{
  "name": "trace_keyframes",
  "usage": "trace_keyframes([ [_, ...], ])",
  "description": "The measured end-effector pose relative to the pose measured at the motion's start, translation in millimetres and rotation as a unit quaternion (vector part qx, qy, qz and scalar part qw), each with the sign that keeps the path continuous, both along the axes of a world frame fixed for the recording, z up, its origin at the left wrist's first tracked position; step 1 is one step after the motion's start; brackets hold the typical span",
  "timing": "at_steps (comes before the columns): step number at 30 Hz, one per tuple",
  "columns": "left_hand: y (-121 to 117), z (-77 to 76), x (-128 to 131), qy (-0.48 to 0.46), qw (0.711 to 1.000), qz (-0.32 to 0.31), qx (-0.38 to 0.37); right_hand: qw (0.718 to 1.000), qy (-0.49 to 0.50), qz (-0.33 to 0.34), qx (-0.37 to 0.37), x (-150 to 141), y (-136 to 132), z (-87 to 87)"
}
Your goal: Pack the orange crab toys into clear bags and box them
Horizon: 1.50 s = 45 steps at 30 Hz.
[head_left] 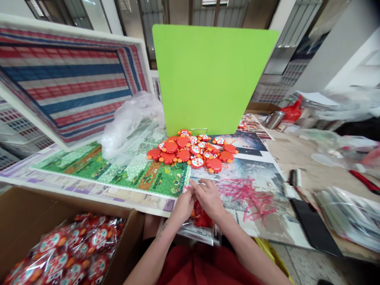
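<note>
Both hands meet at the table's front edge. My left hand (184,202) is closed, its fingertips pinched against those of my right hand (210,198), which is also closed with bent fingers. What they pinch is too small to make out; a bit of pink shows beside the left fingertips. Below the hands, between my wrists, a shiny red item (203,217) shows, partly hidden by the right hand. Clear plastic bags (202,233) lie under it. Just beyond my hands is a pile of red cartoon-animal toys (183,155) with orange feet and spotted white faces.
A cardboard box (132,233) of bagged toys stands at left. Pink strings (249,196) lie right of my hands, near a black phone-like slab (316,227) and bundled plastic bags (350,215). A green board (213,79) stands behind the pile; a striped-lined crate (74,83) leans at left.
</note>
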<state>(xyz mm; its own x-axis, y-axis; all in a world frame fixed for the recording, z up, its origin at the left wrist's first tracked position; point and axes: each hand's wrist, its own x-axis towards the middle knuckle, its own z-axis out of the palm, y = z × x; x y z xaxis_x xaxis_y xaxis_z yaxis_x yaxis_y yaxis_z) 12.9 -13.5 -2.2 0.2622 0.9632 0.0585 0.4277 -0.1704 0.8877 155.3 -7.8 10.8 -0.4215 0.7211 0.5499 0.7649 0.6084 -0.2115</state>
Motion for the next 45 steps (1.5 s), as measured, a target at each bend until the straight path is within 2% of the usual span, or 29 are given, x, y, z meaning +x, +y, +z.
trace_keyframes([
  [4,1,-3.0,4,-0.015,1.000,-0.016,0.009,0.995,0.063,-0.025,-0.069,7,14,-7.3],
  [7,6,-13.9,1,-0.077,0.997,-0.010,-0.028,0.984,0.124,-0.080,-0.101,30,38,-19.2],
  [10,12,-30.5,-7,-0.164,0.980,0.008,-0.108,0.968,0.138,-0.165,-0.130,75,69,-30.5],
  [13,16,-43.4,-14,-0.231,0.956,0.032,-0.178,0.928,0.111,-0.290,-0.204,127,97,-36.2],
  [15,16,-46.8,-16,-0.267,0.941,0.033,-0.204,0.900,0.084,-0.357,-0.235,156,108,-37.0],
  [17,15,-46.3,-17,-0.291,0.933,0.029,-0.210,0.886,0.063,-0.388,-0.246,176,113,-36.8],
  [20,13,-42.8,-16,-0.299,0.930,0.035,-0.212,0.882,0.039,-0.396,-0.253,191,108,-36.9],
  [22,12,-41.1,-17,-0.301,0.925,0.037,-0.228,0.886,0.011,-0.403,-0.228,194,102,-36.7],
  [26,12,-41.5,-19,-0.304,0.923,0.027,-0.236,0.897,0.025,-0.434,-0.086,189,93,-30.1],
  [28,12,-42.1,-20,-0.302,0.923,0.027,-0.238,0.907,0.067,-0.414,-0.034,182,90,-24.4],
  [30,12,-41.7,-21,-0.302,0.921,0.032,-0.244,0.929,0.098,-0.357,-0.027,171,85,-19.8],
  [32,11,-40.2,-21,-0.303,0.919,0.037,-0.249,0.946,0.131,-0.285,-0.081,155,76,-18.2],
  [34,10,-38.7,-21,-0.306,0.918,0.039,-0.248,0.943,0.179,-0.210,-0.183,133,64,-20.3],
  [37,11,-38.2,-21,-0.313,0.919,0.033,-0.237,0.907,0.250,-0.101,-0.322,96,44,-29.5],
  [40,11,-40.5,-23,-0.317,0.918,0.022,-0.235,0.867,0.315,-0.027,-0.385,67,31,-41.5],
  [42,11,-42.1,-25,-0.321,0.916,0.014,-0.239,0.843,0.360,-0.016,-0.400,59,27,-47.2],
  [45,12,-42.0,-26,-0.330,0.908,0.011,-0.259,0.813,0.414,-0.035,-0.408,63,27,-48.0],
])
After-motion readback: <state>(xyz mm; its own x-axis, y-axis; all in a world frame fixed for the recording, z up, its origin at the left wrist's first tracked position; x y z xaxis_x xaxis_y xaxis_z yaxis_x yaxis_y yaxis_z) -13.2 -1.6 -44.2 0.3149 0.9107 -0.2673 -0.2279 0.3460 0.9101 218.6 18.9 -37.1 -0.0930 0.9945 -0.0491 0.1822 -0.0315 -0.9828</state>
